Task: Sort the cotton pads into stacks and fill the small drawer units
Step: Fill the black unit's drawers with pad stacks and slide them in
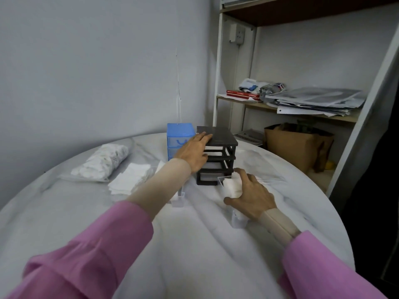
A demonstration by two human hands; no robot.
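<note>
Two small drawer units stand side by side at the far edge of the round table (64,223), and the black drawer unit (218,156) serves as the landmark. It is a dark frame with three open slots and a flat top; the middle slot shows something pale inside, though what it is cannot be told. Just left of it, touching or nearly so, stands the blue drawer unit (178,137), translucent, with drawer fronts closed.

Resting on the left side of the black unit is the left hand (193,153): its fingers lie fairly straight across the top edge and the thumb lies against the frame's front, steadying it rather than gripping it.

Directly in front of the black unit's bottom slot sits a clear drawer (226,182) holding a stack of white square cotton pads (232,187). The right hand (250,196) covers this stack from the near side, fingers spread and curled over the pads with the thumb at the stack's near edge.

Left of the black unit lie a loose pile of square pads (129,178) and, farther left, a clear bag of round pads (102,161). Two more clear drawers sit nearer the person than the unit, one (178,200) beneath the left forearm and one (238,219) beneath the right wrist.
</note>
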